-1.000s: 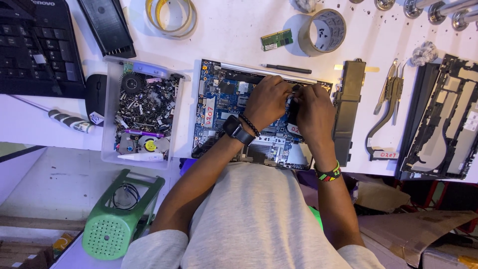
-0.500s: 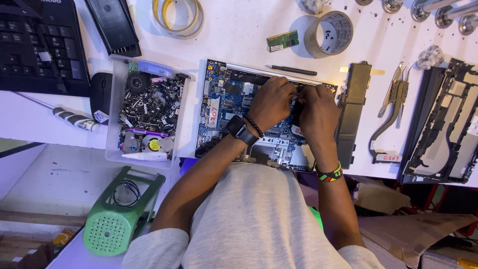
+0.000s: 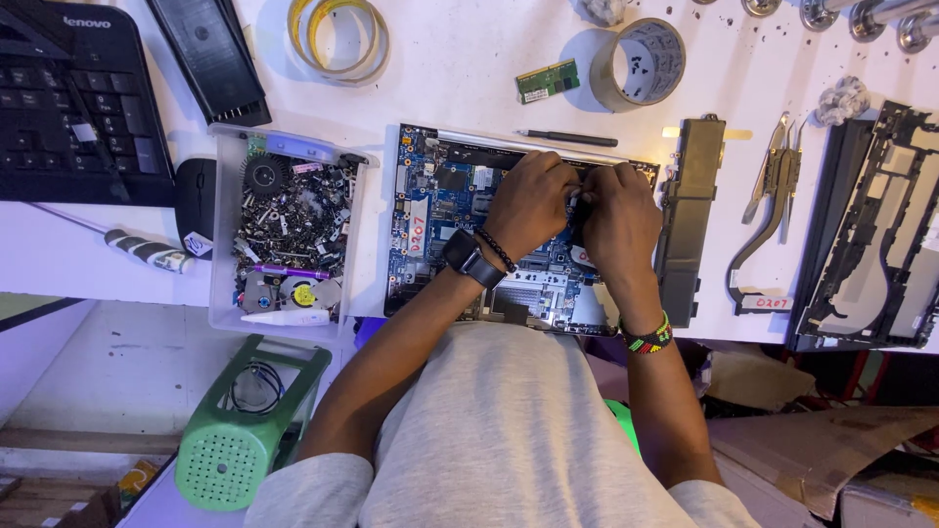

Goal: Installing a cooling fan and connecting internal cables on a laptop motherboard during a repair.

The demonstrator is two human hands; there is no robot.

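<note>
A blue laptop motherboard (image 3: 435, 210) lies in an open laptop base on the white table, right in front of me. My left hand (image 3: 528, 200), with a dark watch and bead bracelet at the wrist, rests on the board's upper middle, fingers curled. Touching it fingertip to fingertip is my right hand (image 3: 618, 220), which wears a coloured bead bracelet. Both hands pinch a small part on the board; what it is stays hidden under the fingers.
A clear tray (image 3: 223, 264) of screws and small parts sits left of the board. A black battery (image 3: 685, 215) lies to the right, with a heat pipe (image 3: 768, 210) and laptop shell (image 3: 875, 225) beyond. Tape rolls (image 3: 641, 64), a memory stick (image 3: 546, 80), a pen (image 3: 567, 138), keyboard (image 3: 68, 108), mouse (image 3: 196, 191), screwdriver (image 3: 147, 251) surround; green device (image 3: 245, 430) below.
Both hands stay together on the board's upper middle with only slight finger shifts. The view has drifted a little.
</note>
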